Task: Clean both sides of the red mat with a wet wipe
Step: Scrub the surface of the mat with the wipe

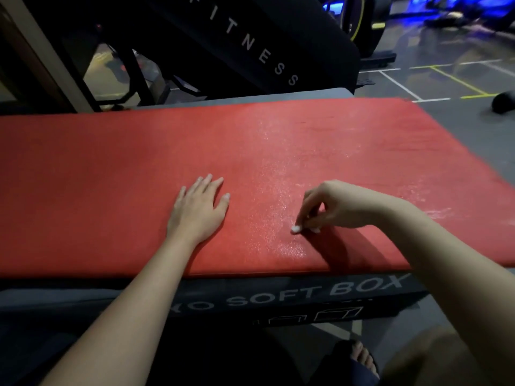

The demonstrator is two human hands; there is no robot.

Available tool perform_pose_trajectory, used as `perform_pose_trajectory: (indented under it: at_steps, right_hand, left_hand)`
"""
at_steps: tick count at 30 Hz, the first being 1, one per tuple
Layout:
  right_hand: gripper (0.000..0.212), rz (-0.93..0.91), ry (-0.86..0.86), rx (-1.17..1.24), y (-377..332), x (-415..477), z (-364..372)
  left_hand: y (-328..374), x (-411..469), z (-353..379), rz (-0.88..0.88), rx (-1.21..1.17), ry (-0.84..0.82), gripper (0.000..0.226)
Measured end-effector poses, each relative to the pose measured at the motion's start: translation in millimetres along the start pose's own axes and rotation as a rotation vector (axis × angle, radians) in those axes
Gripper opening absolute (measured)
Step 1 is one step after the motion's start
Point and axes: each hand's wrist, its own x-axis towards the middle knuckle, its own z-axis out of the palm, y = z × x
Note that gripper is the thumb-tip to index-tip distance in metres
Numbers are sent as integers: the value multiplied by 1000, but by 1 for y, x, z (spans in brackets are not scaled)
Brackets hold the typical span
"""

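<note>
Red mat lies flat on the soft box, its centre strip glistening wet. Left hand is spread flat on it. The right hand grip is pinched together at the mat's near edge; we cannot tell whether it holds a wipe. We advise bracing with the left and overlapping strokes outward.

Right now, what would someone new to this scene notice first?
A big red mat fills the middle, lying on a dark box lettered SOFT BOX. The left hand rests flat on it; the right hand pinches its fingers together at a shiny streak.
</note>
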Motion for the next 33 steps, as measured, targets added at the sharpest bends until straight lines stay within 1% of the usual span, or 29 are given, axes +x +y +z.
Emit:
perform_pose_trajectory:
  at_steps: [1,2,4,6,8,9,10,13,14,15,16,20,22,23,24,27,28,29,30,33]
  right_hand:
    - [13,-2,-11,-12,3,3,-2]
    - [12,1,24,-35,7,10,-3]
    - [12,29,170,-80,16,32,-4]
    - [16,83,330,-113,24,52,-6]
    - [20,102,428,-122,30,63,-7]
    - [20,90,418,-123,31,63,-9]
    - [19,66,359,-114,31,60,-12]
    - [12,26,37,-44,25,46,-19]
    - [11,21,-14,-34,25,45,-20]
    - [9,17,-6,-37,26,48,-21]
    - [8,16,45,-46,28,55,-23]
    - [9,120,395,-122,47,91,-20]
    - [10,152,484,-144,55,102,-17]
    - [9,150,478,-138,54,102,-18]
    - [9,136,427,-130,51,98,-22]
    - [9,70,136,-64,41,82,-35]
    - [8,53,77,-53,40,79,-36]
    - [7,43,71,-45,42,79,-36]
    - [7,45,116,-41,46,82,-34]
    - [9,83,408,-86,66,101,-24]
  left_hand:
    - [0,1,0,-2,2,0,58]
    - [1,1,0,-4,4,0,58]
    - [2,2,1,-5,16,-10,59]
    - [1,4,1,-5,18,-26,59]
    - [0,4,1,-3,26,-37,60]
    - [-1,4,1,0,34,-43,60]
    - [-1,3,1,3,40,-49,60]
    - [0,2,2,2,47,-57,61]
    - [1,3,2,1,47,-56,60]
    - [1,4,1,0,45,-52,60]
    - [2,4,1,-5,39,-43,59]
    - [7,6,-8,-24,51,-22,55]
    - [12,17,-18,-31,81,-6,48]
    - [16,26,-21,-38,95,3,42]
    - [20,37,-24,-44,101,8,39]
    - [30,74,-20,-31,31,8,41]
    - [32,87,-16,-22,-4,5,44]
    - [33,100,-13,-20,-27,0,48]
    - [34,113,-9,-22,-36,-6,51]
    - [33,145,1,-29,-3,-19,59]
